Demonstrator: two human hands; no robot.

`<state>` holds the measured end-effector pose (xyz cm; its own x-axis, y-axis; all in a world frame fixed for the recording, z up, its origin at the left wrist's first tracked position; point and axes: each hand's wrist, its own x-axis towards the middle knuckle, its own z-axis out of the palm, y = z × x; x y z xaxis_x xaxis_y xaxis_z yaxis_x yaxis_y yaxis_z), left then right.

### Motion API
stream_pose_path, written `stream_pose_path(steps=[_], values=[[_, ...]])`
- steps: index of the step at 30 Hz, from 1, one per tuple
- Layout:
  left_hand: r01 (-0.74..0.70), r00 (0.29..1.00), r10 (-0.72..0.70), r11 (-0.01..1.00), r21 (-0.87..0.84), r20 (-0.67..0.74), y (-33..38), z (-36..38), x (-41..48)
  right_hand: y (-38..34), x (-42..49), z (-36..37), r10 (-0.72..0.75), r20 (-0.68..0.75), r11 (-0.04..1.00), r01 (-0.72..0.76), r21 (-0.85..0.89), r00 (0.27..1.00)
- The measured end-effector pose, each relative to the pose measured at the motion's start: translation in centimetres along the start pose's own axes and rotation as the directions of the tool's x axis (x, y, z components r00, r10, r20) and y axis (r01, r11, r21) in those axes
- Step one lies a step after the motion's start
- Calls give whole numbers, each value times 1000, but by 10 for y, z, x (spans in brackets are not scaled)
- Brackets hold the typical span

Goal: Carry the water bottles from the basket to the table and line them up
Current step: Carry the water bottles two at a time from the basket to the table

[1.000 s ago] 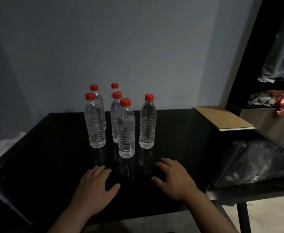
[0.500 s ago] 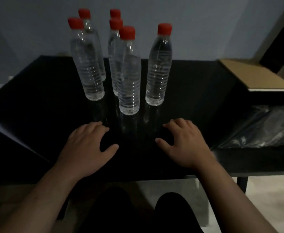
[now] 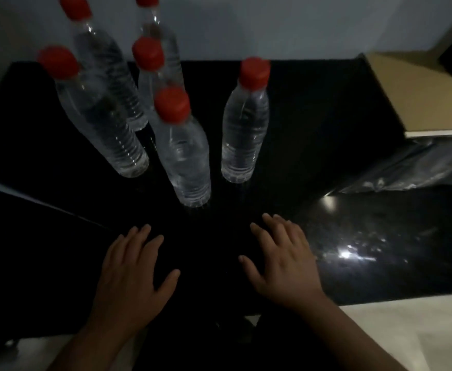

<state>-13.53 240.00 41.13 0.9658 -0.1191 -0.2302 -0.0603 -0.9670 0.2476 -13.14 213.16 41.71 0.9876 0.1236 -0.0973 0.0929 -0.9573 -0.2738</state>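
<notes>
Several clear water bottles with red caps stand upright in a cluster on the black table [image 3: 326,129]. The nearest bottle [image 3: 187,156] stands in the middle, one bottle [image 3: 243,129] to its right and another bottle [image 3: 104,124] to its left; the others stand behind them. My left hand [image 3: 131,277] and my right hand [image 3: 283,263] lie flat on the table in front of the bottles, fingers spread, holding nothing. No basket is in view.
A brown cardboard box [image 3: 417,95] sits at the table's far right. In front of it lies crumpled clear plastic [image 3: 412,170]. A pale wall runs behind the table. The table's near edge is right by my wrists, with light floor [image 3: 407,333] below.
The camera has tilted further down and moved closer over the table, so the bottles look larger and higher in view. Both hands stay flat in the same place.
</notes>
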Motion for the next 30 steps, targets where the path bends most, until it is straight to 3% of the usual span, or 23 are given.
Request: stream_pose_path(steps=[2, 5, 8, 13, 19, 26, 30], values=[[34, 997, -30, 998, -56, 75, 6, -18, 1, -2, 4, -12, 10, 106, 1000, -13, 28, 994], [110, 979, -42, 932, -346, 198, 22, -57, 7, -3, 14, -55, 19, 271, 969, -84, 231, 962], [40, 969, 86, 870, -491, 232, 46, -83, 4, -1, 0, -104, 110, 226, 838, -213, 503, 968], [-64, 940, 264, 757, -650, 216, 125, -119, 2, 33, -65, -161, 361, 120, 554, -316, 770, 925], [-157, 870, 456, 615, -773, 186, 256, -142, -3, 112, -158, -225, 531, 17, 382, -257, 888, 847], [-180, 764, 611, 512, -840, 209, 412, -122, -22, 224, -275, -268, 743, -1, 207, -228, 951, 669], [-200, 695, 685, 478, -855, 220, 476, -112, -28, 263, -331, -279, 836, -20, 167, -220, 961, 548]])
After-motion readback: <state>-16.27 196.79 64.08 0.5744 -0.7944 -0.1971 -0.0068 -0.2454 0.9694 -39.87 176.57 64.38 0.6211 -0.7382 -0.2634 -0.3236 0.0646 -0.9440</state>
